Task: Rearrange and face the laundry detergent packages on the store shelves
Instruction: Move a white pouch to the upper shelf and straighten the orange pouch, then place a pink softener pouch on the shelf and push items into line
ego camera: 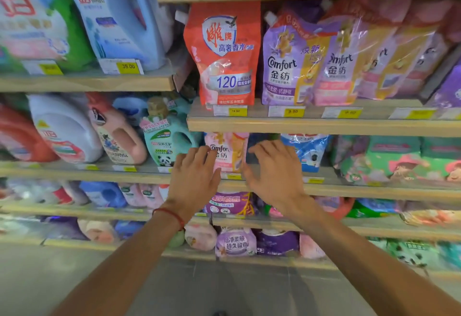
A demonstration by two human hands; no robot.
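Observation:
A pink Comfort pouch (228,152) stands on the middle shelf (349,191), just under the shelf above. My left hand (193,176) is raised in front of its left side, fingers relaxed and spread, fingertips by the pouch. My right hand (273,171) hovers at the pouch's right side, fingers loosely bent, over a dark gap. Whether either hand touches the pouch is unclear. A blue-and-white pouch (308,151) stands right of my right hand.
Above stand an orange-red pouch (224,54) and purple Comfort pouches (299,61). Detergent jugs (117,136) fill the left shelves, with a teal bottle (166,138) next to my left hand. Green packs (399,161) sit at the right. Lower shelves hold more pouches; grey floor lies below.

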